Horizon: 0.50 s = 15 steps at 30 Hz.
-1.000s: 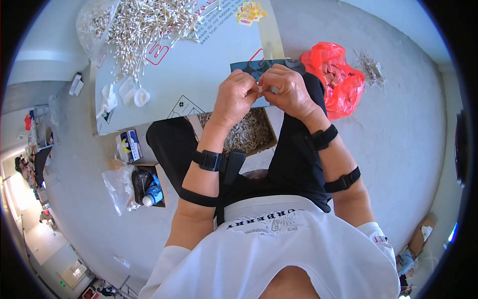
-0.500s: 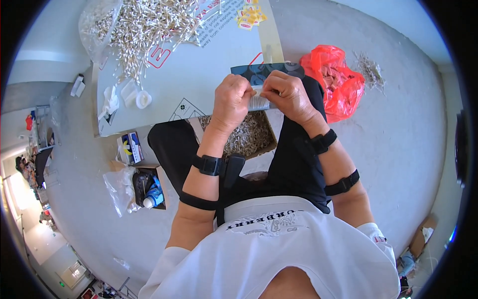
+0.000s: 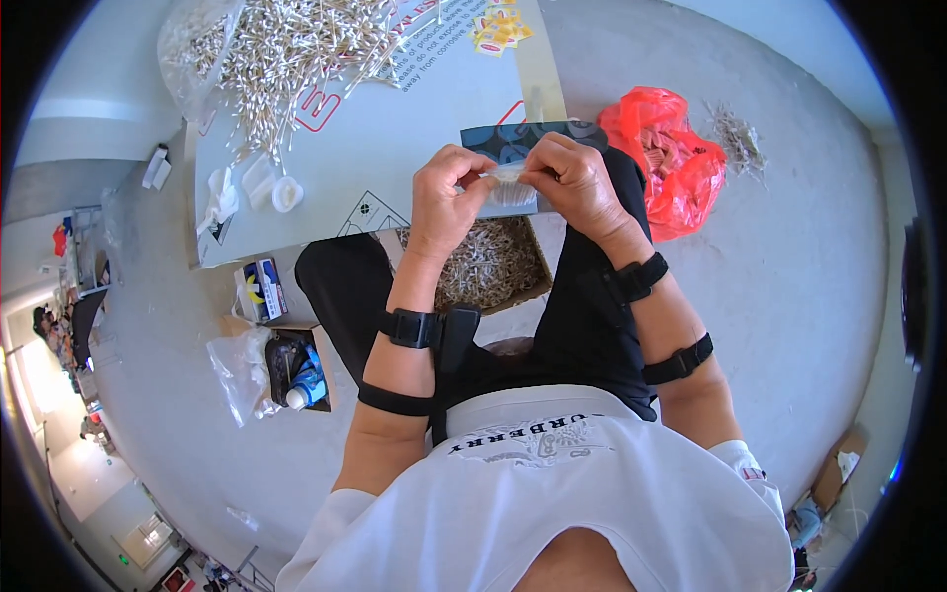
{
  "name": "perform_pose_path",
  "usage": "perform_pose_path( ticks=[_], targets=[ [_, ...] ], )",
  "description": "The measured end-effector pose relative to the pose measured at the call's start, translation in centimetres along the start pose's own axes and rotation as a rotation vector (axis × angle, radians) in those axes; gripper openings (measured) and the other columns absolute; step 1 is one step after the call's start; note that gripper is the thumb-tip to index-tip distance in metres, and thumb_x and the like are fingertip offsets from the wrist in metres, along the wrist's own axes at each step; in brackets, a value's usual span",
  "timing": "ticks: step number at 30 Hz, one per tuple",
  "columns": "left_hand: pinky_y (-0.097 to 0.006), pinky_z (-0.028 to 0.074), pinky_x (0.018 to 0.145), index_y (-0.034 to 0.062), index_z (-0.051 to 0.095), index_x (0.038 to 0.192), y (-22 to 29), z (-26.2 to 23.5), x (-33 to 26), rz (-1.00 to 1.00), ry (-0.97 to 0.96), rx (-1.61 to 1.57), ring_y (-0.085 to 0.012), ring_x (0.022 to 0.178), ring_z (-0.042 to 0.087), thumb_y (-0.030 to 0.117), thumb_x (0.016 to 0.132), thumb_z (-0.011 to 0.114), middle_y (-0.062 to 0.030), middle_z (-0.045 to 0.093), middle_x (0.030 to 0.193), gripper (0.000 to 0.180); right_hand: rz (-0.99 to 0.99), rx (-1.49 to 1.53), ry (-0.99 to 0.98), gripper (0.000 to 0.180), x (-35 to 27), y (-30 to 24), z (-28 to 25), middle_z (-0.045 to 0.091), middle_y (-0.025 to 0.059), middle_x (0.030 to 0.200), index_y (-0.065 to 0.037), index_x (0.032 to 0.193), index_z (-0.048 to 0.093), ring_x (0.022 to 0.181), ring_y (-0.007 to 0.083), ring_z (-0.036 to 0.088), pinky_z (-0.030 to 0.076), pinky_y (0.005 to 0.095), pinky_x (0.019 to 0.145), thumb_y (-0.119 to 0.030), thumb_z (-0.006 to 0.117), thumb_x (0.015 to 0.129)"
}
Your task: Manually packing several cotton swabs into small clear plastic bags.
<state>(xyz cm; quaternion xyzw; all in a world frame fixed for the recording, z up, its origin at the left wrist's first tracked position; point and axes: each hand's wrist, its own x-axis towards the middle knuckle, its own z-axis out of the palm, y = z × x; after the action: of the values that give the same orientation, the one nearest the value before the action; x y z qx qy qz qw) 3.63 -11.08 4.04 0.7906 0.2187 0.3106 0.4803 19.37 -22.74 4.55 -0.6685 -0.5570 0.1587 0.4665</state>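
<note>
A small clear bag of cotton swabs (image 3: 512, 191) hangs over the table's front edge, between my two hands. My left hand (image 3: 449, 202) pinches the bag's upper left edge between thumb and forefinger. On the other side, my right hand (image 3: 576, 185) pinches the upper right edge with thumb and bent fingers. The swabs look like a pale, fine row inside; the fingertips partly cover the bag's top. Just behind the hands, a dark blue patterned sheet (image 3: 483, 139) lies on the table. Below them, a cardboard box (image 3: 542, 283) full of loose swabs sits between my legs.
On the pale table (image 3: 296, 222) is a large heap of loose cotton swabs (image 3: 286, 59), with yellow labels (image 3: 501, 30) and white plastic containers (image 3: 287, 193). A red bag (image 3: 691, 187) stands right of my knee. A box with a blue bottle (image 3: 309, 385) is on the floor at left.
My left hand has shifted slightly left and its fingers have opened out from a tighter curl. The bag's top edge now shows more between the two pinches. My right hand has barely moved.
</note>
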Motion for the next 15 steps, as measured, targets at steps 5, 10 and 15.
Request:
perform_pose_path(
  ticks=[5,10,15],
  targets=[
    [-0.028,0.049,0.059,-0.0019,0.064,0.084,-0.4,0.6,-0.5,0.013,0.056,0.018,-0.0178,0.065,0.06,-0.006,0.075,0.067,-0.0097,0.062,0.078,0.011,0.003,-0.006,-0.021,0.015,0.1,-0.2,-0.1,0.056,0.0092,0.075,0.001,0.079,0.058,0.066,0.0221,0.057,0.046,0.0307,0.06,0.001,0.073,0.077],
    [-0.032,0.048,0.059,-0.0015,0.06,0.081,-0.8,1.3,-0.8,0.04,0.106,0.084,-0.0235,0.064,0.06,-0.005,0.078,0.062,-0.0118,0.06,0.078,0.005,0.103,0.05,-0.012,0.013,0.0,-1.0,0.3,0.056,0.0087,0.076,0.0,0.08,0.06,0.064,0.0215,0.055,0.045,0.0292,0.059,-0.001,0.073,0.077],
    [-0.034,0.048,0.059,-0.0004,0.058,0.082,-0.7,1.4,-0.9,0.047,0.116,0.124,-0.0254,0.065,0.059,-0.004,0.078,0.063,-0.0114,0.058,0.078,0.007,-0.158,-0.166,0.06,0.011,0.5,-0.6,0.7,0.06,0.0055,0.079,-0.007,0.08,0.066,0.078,0.027,0.059,0.05,0.0371,0.069,-0.013,0.073,0.074]
  ],
)
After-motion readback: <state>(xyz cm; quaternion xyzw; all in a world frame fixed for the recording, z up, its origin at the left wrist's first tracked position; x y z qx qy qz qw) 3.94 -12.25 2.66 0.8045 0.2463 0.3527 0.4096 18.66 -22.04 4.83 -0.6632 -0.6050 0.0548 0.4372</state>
